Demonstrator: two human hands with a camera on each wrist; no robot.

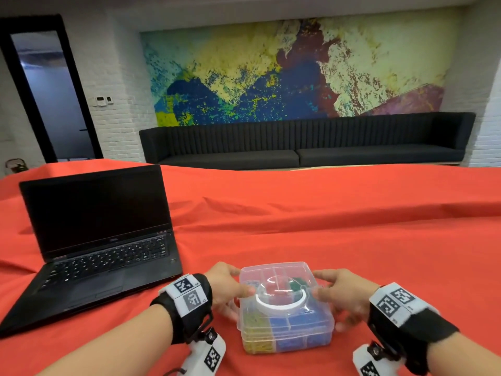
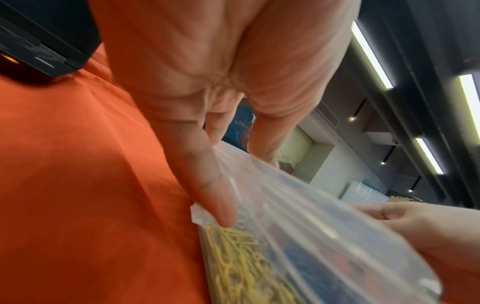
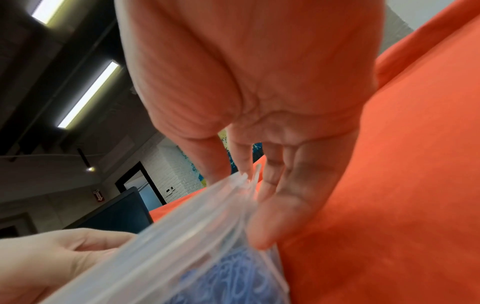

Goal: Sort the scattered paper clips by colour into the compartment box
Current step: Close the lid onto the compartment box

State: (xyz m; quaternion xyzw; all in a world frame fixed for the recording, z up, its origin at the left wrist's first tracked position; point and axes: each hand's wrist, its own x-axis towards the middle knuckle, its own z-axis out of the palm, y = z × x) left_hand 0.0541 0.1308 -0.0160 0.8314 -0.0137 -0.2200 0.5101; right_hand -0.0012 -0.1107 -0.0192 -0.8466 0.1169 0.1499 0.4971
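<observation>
— Two hands? The compartment box (image 1: pixel 284 308), lid closed, is flanked on the red cloth (image 1: pixel 352 226).
— Gripped by left hand (image 1: pixel 226 290) and right hand (image 1: pixel 343 297), fingers seemingly curled against its sides.

Far compartments of the compartment box (image 1: pixel 284 321) blurred behind its domed lid, their contents unreadable.
</observation>
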